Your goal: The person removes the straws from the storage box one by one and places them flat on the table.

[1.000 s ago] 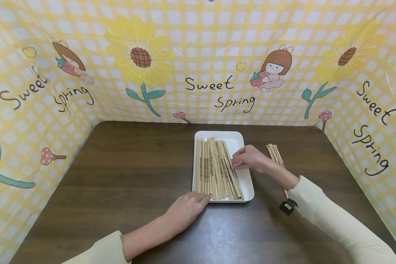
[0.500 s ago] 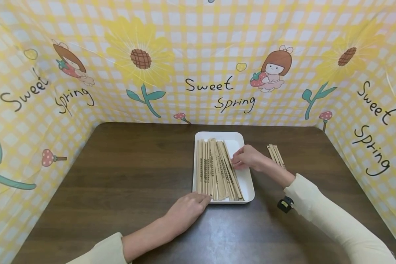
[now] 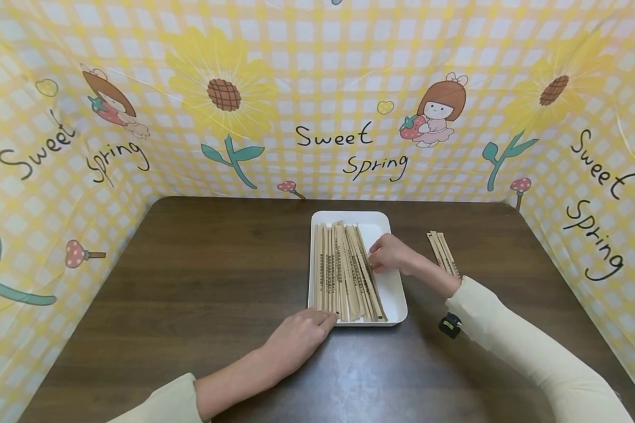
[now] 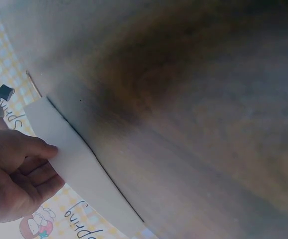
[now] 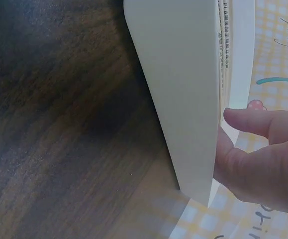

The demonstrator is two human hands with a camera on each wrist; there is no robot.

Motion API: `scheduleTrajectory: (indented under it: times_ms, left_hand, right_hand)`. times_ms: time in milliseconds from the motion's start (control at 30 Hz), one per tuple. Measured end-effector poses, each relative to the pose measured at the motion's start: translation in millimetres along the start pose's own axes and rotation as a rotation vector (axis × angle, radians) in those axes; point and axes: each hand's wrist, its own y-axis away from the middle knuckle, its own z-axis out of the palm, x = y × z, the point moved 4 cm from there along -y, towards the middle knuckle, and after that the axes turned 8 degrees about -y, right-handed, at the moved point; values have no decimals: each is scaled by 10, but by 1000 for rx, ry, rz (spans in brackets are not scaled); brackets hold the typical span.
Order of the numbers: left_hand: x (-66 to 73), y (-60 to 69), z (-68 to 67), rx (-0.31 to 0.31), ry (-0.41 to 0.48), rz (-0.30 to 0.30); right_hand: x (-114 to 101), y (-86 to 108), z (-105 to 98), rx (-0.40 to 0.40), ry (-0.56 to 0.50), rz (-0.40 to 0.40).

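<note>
A white tray (image 3: 394, 294) on the brown table holds several long, slim paper-wrapped sticks (image 3: 330, 276) with printed lettering; I cannot tell if they are straws or chopsticks. My left hand (image 3: 298, 338) grips the tray's near left corner. In the left wrist view its thumb (image 4: 44, 148) lies on the outer wall, with the fingers at the rim. Inside the tray, my right hand (image 3: 394, 255) touches the right side of the sticks with its fingers. The right wrist view shows its thumb (image 5: 245, 119) extended beside them; some fingertips are hidden by the tray wall.
Several similar paper-wrapped sticks (image 3: 443, 252) lie on the table to the right, partly under my right forearm. A black device (image 3: 450, 324) is on the right wrist. Yellow checked cloth (image 3: 338, 76) surrounds the table's back and sides.
My right hand has shifted slightly left, and the rightmost sticks have moved left against the others. The right forearm has also moved left. My left hand stays at the tray corner.
</note>
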Motion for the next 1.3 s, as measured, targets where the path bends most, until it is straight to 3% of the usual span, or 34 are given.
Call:
scheduleTrajectory:
  times_ms: [167,400,1067,1300]
  left_hand:
    - [1,5,5,2,1,-3]
    - [4,11,12,4,-2,-3]
    - [-4,4,8,-10,2,0]
    - [-2,1,4,-9,-4,5]
  right_hand:
    - [-2,-36,54,-44,110,-57]
    - [-7,-76,69,2,255,-91]
    - [-38,-100,61,47,287,-59]
    - [-44,-92,71,44,290,-110]
